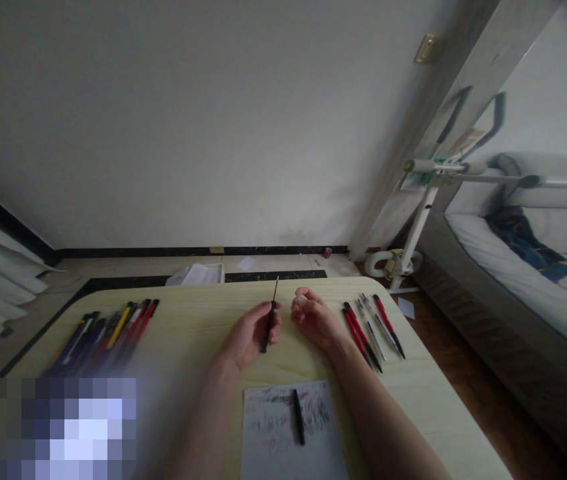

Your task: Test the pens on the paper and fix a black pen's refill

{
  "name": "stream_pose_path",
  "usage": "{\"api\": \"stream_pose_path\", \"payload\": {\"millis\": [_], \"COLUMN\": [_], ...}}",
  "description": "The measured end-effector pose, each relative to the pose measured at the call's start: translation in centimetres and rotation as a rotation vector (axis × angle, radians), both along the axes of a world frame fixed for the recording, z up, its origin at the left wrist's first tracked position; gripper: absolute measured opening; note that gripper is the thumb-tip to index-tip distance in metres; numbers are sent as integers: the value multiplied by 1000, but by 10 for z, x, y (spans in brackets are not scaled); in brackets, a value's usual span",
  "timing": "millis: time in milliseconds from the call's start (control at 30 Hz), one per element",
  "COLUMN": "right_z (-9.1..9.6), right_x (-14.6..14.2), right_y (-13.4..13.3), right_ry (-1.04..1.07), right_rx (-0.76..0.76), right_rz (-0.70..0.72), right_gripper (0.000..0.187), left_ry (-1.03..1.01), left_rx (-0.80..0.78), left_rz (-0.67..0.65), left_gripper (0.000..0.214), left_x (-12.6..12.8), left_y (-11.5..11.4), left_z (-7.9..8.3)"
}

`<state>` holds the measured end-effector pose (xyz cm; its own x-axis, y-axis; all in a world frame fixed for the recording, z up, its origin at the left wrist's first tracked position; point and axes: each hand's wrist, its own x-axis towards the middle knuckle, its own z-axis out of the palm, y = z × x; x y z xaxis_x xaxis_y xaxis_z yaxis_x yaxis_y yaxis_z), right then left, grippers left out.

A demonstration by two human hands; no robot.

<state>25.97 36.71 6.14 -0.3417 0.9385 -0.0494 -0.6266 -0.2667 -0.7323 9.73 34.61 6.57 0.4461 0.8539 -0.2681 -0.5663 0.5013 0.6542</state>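
My left hand (253,331) is closed around a black pen (269,327), held nearly upright above the table. A thin dark refill (276,291) sticks up out of the pen's top end. To its right, my right hand (312,318) is curled with thumb and fingers pinched together. Something small and pale may be between those fingertips, too small to make out. The hands are a short gap apart. Nearer to me lies a sheet of paper (268,437) covered in dark and reddish scribbles. A black pen part or cap (299,417) rests on it.
Several red, black and clear pens (377,327) lie at the table's right. At the left is a larger row of pens (108,333), partly blurred. Beyond the table (188,333) are a paper-filled box (198,274) and the wall. White exercise equipment (421,223) and a sofa stand right.
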Motion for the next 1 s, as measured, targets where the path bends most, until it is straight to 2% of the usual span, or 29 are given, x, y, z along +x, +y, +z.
{"api": "stream_pose_path", "payload": {"millis": [167, 467, 733, 1000], "right_z": [-3, -3, -4, -3], "right_x": [2, 5, 7, 7], "right_y": [2, 4, 4, 4], "right_ry": [45, 122, 151, 164], "right_rx": [-11, -62, -62, -99], "right_rz": [3, -10, -5, -18], "right_gripper": [27, 19, 3, 4], "left_ry": [84, 77, 37, -10], "left_rx": [-39, -106, -133, -78], "left_rz": [-70, 3, -2, -100], "left_gripper": [25, 19, 18, 20], "left_x": [-3, -4, -4, -5], "left_y": [-2, 3, 4, 1], "left_z": [2, -1, 0, -2]}}
